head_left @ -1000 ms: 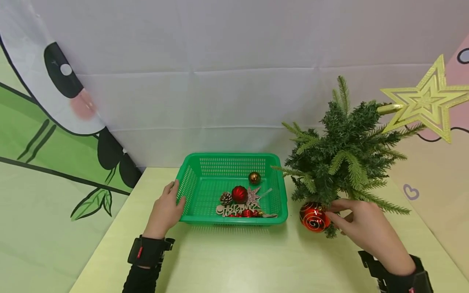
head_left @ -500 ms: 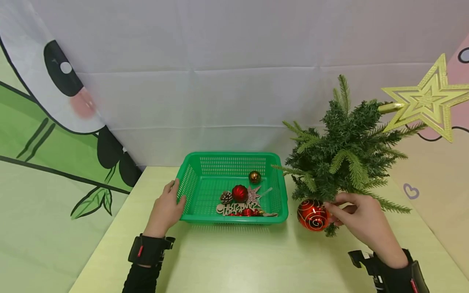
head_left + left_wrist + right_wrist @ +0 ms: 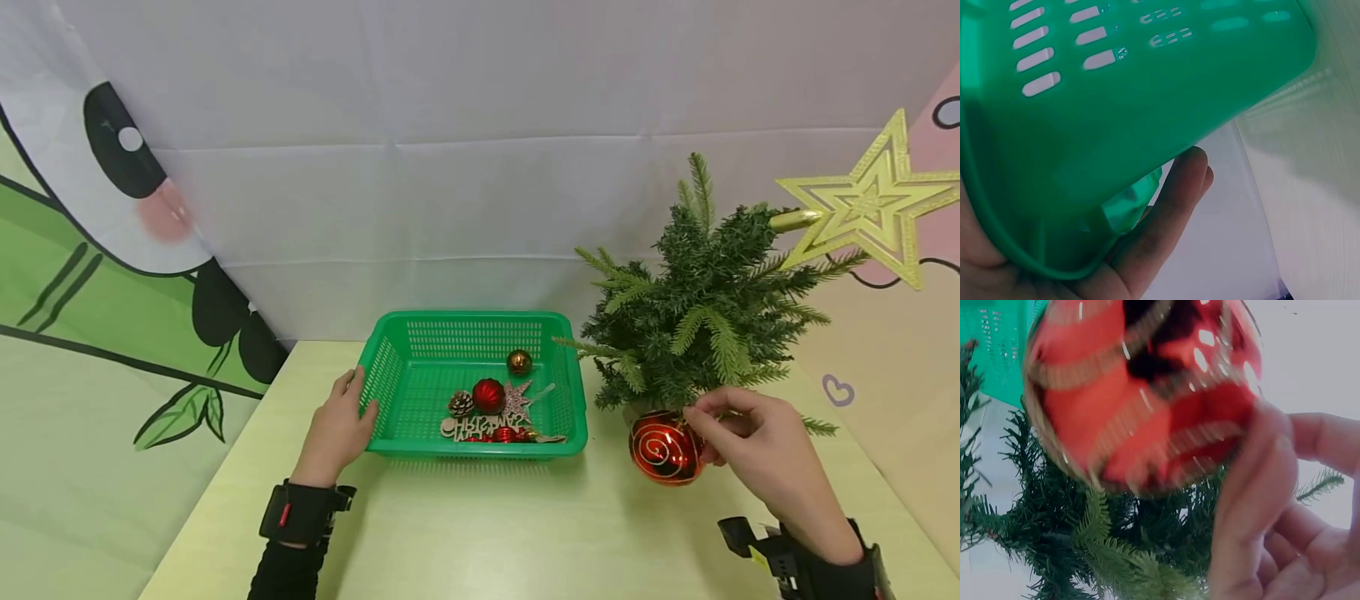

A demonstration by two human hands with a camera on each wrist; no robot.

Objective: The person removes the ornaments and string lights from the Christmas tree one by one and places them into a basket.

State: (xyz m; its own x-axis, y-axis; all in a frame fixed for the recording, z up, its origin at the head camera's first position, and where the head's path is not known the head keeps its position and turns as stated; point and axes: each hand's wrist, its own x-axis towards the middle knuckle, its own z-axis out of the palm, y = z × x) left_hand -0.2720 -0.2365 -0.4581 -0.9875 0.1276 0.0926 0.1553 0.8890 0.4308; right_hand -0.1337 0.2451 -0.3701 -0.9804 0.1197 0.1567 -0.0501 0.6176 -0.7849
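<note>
My right hand [image 3: 757,442] pinches a shiny red Christmas ball [image 3: 666,448] with gold swirls near its top. The ball is at the lower front of a small artificial Christmas tree [image 3: 697,317]. In the right wrist view, the ball [image 3: 1141,394] fills the upper middle, the thumb and fingers [image 3: 1254,506] are at its side, and tree branches [image 3: 1129,550] show below. My left hand [image 3: 337,429] rests at the left rim of a green plastic basket [image 3: 480,450]. The left wrist view shows a fairly straight finger [image 3: 1169,200] beside the basket wall [image 3: 1085,150].
Inside the basket are a plain red ball [image 3: 489,396], a gold ball [image 3: 519,362], a pinecone [image 3: 461,403], a glittery star [image 3: 517,402] and a lettered ornament [image 3: 483,428]. A gold star topper [image 3: 866,204] juts from the tree. Behind hangs a pale curtain [image 3: 480,200].
The red ball dipped slightly left, then swung right and toward me, its swirl pattern turned. My right hand moved a little with it. My left hand and the basket stayed put.
</note>
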